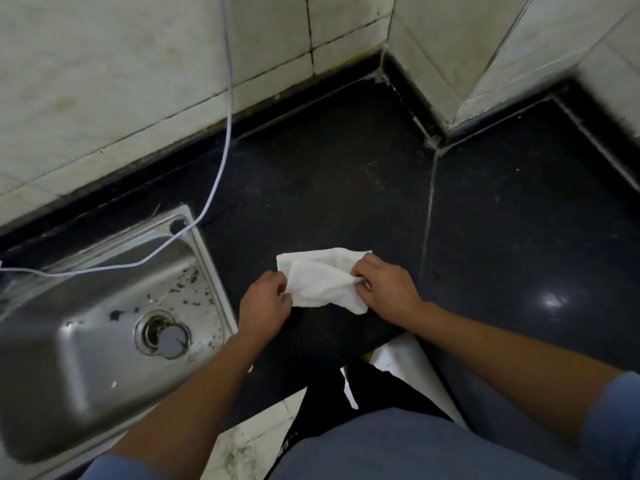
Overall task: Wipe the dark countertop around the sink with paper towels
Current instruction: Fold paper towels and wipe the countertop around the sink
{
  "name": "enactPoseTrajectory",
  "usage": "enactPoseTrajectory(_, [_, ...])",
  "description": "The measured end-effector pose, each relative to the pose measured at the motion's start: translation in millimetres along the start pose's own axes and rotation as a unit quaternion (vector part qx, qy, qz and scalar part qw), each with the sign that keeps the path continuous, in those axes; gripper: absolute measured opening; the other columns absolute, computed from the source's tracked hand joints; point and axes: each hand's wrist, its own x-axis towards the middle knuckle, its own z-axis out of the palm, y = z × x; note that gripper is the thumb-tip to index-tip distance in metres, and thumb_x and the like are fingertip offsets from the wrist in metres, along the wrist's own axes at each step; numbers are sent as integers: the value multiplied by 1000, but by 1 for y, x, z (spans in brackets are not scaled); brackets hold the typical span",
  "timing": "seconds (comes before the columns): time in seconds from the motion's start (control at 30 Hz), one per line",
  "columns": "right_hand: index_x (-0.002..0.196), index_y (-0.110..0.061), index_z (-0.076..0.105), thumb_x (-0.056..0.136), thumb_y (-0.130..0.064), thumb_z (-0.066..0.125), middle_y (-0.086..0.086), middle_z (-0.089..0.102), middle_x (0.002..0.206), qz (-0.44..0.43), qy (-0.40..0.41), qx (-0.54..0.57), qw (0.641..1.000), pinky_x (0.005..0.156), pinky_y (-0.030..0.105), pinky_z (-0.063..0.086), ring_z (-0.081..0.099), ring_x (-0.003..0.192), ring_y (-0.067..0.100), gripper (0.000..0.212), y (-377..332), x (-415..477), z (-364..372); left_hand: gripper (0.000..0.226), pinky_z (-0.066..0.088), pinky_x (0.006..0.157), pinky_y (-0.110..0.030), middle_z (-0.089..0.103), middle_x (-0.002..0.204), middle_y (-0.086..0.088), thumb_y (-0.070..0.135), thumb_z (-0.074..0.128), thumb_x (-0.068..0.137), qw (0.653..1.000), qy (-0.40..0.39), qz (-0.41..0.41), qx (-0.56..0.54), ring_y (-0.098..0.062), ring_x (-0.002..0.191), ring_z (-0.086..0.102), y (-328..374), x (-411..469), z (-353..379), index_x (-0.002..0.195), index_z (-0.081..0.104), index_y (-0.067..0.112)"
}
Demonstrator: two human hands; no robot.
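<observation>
A white paper towel is held a little above the dark countertop, right of the steel sink. My left hand pinches the towel's left edge with curled fingers. Gripping the bunched right side is my right hand. The towel is crumpled and partly folded between the two hands.
A thin white cable hangs down the tiled wall and runs across the sink's rim. The sink bowl holds dark debris and a round drain plug. A tiled pillar corner juts into the counter at the back right.
</observation>
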Motion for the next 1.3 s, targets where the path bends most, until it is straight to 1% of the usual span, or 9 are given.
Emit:
enactPoseTrajectory(0.07, [89, -18, 65, 78, -23, 48, -2, 61, 91, -69, -10, -52, 996, 46, 28, 44, 60, 57, 22, 20, 0, -3, -3, 9, 45, 61, -32, 52, 83, -2, 9, 64, 76, 997, 0, 51, 57, -20, 76, 52, -12, -3, -5, 78, 56, 11])
enactPoseTrajectory(0.23, [122, -27, 60, 85, -38, 58, -7, 52, 123, -11, -330, -100, 939, 80, 33, 45, 61, 97, 22, 39, -3, -19, 1, 28, 45, 47, -29, 57, 76, -2, 1, 77, 47, 962, -86, 162, 203, -25, 69, 56, -53, -19, 0, 65, 60, 15])
enactPoseTrajectory(0.43, [107, -26, 65, 86, -45, 61, -6, 59, 109, 121, -73, -14, 990, 77, 32, 50, 64, 84, 16, 28, 1, 6, -11, 20, 49, 58, -31, 62, 86, -5, 1, 76, 58, 957, -78, 176, 215, -26, 77, 59, -51, 5, -8, 73, 71, 13])
enactPoseTrajectory(0.53, [126, -26, 52, 85, -36, 62, 0, 51, 122, 205, -160, -96, 961, 82, 37, 50, 61, 100, 26, 43, 13, 25, -12, 33, 48, 83, -38, 57, 121, -8, 7, 62, 79, 961, -61, 167, 210, -27, 106, 52, -31, 35, -7, 110, 69, 13])
enactPoseTrajectory(0.67, [106, -23, 64, 85, -20, 53, 2, 63, 111, 207, -197, -123, 951, 75, 33, 45, 61, 99, 26, 24, 11, 42, -7, 45, 35, 103, -40, 33, 148, -9, 18, 49, 91, 945, -116, 181, 248, -28, 130, 36, -14, 52, 1, 136, 49, 19])
enactPoseTrajectory(0.87, [103, -19, 61, 93, -25, 51, 5, 57, 107, 145, -35, -125, 981, 76, 37, 50, 60, 87, 26, 15, 7, 101, -31, 54, 28, 109, -44, 18, 155, -11, 36, 45, 94, 952, -114, 129, 252, -28, 138, 25, -21, 57, 0, 143, 34, 16])
enactPoseTrajectory(1.07, [118, -18, 54, 94, -18, 49, 8, 51, 118, 183, -103, -135, 968, 80, 40, 48, 58, 97, 30, 25, 21, 116, -11, 73, 23, 112, -49, 4, 158, -11, 51, 49, 90, 964, -125, 52, 229, -27, 144, 12, -17, 65, 1, 146, 22, 12])
enactPoseTrajectory(1.17, [127, -19, 49, 92, -21, 55, 6, 45, 126, 148, -66, -129, 978, 78, 37, 50, 54, 103, 22, 36, 19, 96, -13, 71, 23, 113, -49, 4, 158, -14, 48, 49, 92, 967, -112, 16, 228, -30, 145, 10, -16, 66, -3, 146, 21, 12])
enactPoseTrajectory(1.3, [110, -20, 57, 91, -28, 56, 1, 57, 108, 129, -63, -124, 982, 73, 36, 51, 60, 90, 21, 21, 14, 57, -20, 47, 27, 109, -44, 25, 152, -14, 31, 45, 95, 966, -67, 118, 219, -30, 137, 27, -6, 47, -3, 139, 39, 16])
